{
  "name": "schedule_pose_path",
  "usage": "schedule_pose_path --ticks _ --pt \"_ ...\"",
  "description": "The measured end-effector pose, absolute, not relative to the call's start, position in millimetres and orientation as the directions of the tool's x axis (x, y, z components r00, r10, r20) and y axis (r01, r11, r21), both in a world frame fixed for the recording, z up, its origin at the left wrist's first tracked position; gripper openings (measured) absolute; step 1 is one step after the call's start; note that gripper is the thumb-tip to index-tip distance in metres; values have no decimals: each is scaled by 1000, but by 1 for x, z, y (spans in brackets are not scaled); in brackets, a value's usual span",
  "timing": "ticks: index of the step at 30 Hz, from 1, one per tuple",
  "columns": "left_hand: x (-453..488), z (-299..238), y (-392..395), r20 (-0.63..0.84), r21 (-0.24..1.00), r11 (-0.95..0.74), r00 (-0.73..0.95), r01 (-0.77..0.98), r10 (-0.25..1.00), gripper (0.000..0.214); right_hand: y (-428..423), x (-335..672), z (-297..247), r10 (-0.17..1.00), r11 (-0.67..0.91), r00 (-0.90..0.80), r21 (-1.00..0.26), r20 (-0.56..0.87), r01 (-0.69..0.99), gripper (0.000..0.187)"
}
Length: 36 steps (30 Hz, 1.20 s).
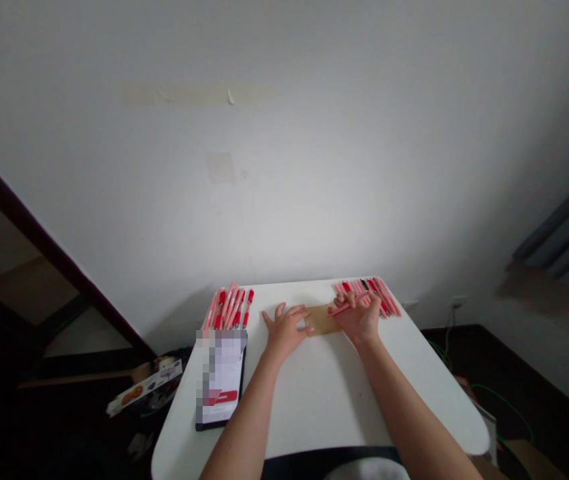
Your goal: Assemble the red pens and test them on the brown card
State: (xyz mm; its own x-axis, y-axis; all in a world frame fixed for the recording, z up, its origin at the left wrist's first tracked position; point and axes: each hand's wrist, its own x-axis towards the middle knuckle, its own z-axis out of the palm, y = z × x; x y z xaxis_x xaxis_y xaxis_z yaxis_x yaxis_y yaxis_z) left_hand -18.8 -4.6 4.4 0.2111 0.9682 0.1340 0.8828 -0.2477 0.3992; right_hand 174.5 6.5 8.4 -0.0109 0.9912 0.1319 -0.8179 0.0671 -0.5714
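Note:
My left hand [284, 327] lies on the white table [324, 393] with fingers spread, its fingertips touching the left end of a small brown cardboard box [321, 320]. My right hand [361, 315] rests at the box's right end with fingers closed round a pink pen [345, 308] that points left over the box. Just behind this hand lies a pile of pink and red pens [374, 293]. A second pile of pink and red pens [229, 308] lies at the table's far left.
A dark tablet or booklet with a white page [220, 383] lies on the table's left side. A white wall rises right behind the table. Printed boxes [144, 390] lie on the dark floor at left, and green cables [484, 390] at right.

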Motion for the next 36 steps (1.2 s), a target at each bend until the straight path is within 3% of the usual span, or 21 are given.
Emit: schedule_pose_path --ticks 13,22,29,36 --pt "-18 5 -7 144 343 -241 202 908 969 41 5 170 13 991 21 -55 -558 119 -830 55" --pt "-20 -1 -1 221 287 -113 48 951 974 39 9 168 10 990 37 -48 -574 133 -818 55" --pt "-18 -2 6 282 282 -53 -30 958 959 48 17 167 2 990 137 74 -728 118 -672 39" --pt "-19 -1 18 294 272 25 -108 962 950 41 17 166 -2 995 96 96 -684 38 -723 29"
